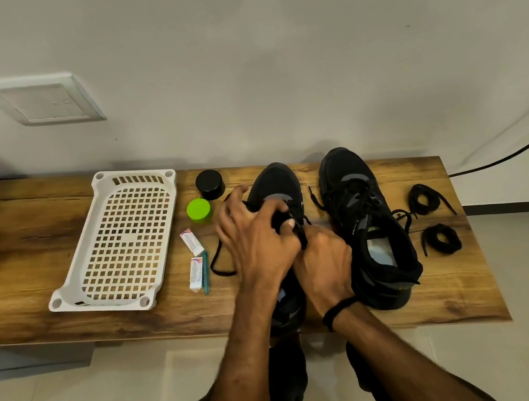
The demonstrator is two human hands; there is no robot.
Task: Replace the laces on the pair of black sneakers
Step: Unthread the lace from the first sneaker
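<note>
Head view, step: you're on the middle sneaker [274, 181], working the old lace [301, 234] out of its eyelets, by my read. This looks early in the job.
Left hand [254, 233]: fingers curled over the sneaker's upper, clamping it down on the tabletop [19, 239].
Right hand [326, 260]: closed round a strand of that lace just below the eyelets, knuckles toward you.
Lace: one end trails off in a loop on the tabletop beside the teal pen [205, 273].
Outer sneaker [366, 218]: just beside on your right, laced, its ends lying loose.
Spare laces [424, 199]: two black coils near the tabletop's right end, apart from both sneakers.
Next move: likely a steady pull, row by row. You'll need the left hand pinning the sneaker so it doesn't slide.
Hidden: your hands cover the eyelet rows, so I can't tell how many are already free. The heel is under your forearms.
Hard to make out: black on black, the strand blurs into the tongue. The print on the small boxes [192, 243] is unreadable.
</note>
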